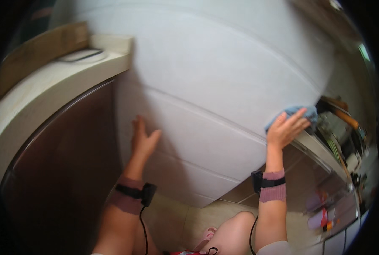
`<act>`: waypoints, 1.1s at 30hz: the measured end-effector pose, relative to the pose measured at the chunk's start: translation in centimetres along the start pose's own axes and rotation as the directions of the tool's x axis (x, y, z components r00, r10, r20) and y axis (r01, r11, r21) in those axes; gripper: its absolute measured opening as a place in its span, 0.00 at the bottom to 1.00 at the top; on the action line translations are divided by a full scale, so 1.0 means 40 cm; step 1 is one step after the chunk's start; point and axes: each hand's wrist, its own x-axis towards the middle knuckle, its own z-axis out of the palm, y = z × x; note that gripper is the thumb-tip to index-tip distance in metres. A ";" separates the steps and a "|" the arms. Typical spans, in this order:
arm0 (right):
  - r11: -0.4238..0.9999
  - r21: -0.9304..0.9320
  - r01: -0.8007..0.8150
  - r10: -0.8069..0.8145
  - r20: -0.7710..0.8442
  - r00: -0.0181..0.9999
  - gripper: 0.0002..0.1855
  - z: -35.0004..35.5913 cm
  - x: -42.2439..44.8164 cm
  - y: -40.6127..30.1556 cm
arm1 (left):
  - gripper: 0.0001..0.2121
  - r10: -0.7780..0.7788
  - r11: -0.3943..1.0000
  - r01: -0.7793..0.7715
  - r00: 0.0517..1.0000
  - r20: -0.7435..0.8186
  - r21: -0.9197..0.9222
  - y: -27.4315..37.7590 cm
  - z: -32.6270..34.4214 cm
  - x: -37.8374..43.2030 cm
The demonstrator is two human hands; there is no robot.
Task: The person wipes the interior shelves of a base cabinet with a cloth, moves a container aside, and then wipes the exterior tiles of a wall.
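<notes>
My right hand [286,129] holds a blue cloth [308,113] against the right side of a white tiled wall [208,70]. The cloth is bunched under the palm and fingers, and its lower left corner sticks out. My left hand [144,135] has its fingers apart and holds nothing. It is in front of the shaded left part of the wall, beside a dark brown cabinet door [71,137]; whether it touches the tiles I cannot tell. Each wrist wears a mauve band with a black strapped device and a cable.
A pale stone counter [62,75] on the left bears a long brown box [46,52] and a dark cord. On the right, another counter edge [313,146] carries blurred utensils, one with an orange handle [345,118]. Below lies a beige tiled floor [170,216].
</notes>
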 end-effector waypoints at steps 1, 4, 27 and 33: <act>0.998 -0.046 -0.036 0.037 0.004 0.999 0.38 -0.003 -0.001 -0.023 | 0.48 0.051 0.996 -0.052 0.999 0.013 0.069 0.012 0.016 -0.015; 0.994 -0.060 0.094 -0.094 0.001 0.996 0.39 -0.004 0.007 -0.144 | 0.49 0.013 0.991 -0.021 0.998 0.065 0.130 0.071 0.002 -0.042; 0.789 0.412 0.456 -0.560 0.177 0.809 0.39 0.035 -0.069 -0.609 | 0.52 0.062 0.973 -0.023 0.984 -0.165 0.228 0.052 0.050 -0.024; 0.913 0.170 0.371 -0.396 0.148 0.906 0.40 -0.022 -0.103 -0.154 | 0.49 -0.014 0.983 0.039 0.991 -0.133 0.181 0.079 0.044 -0.038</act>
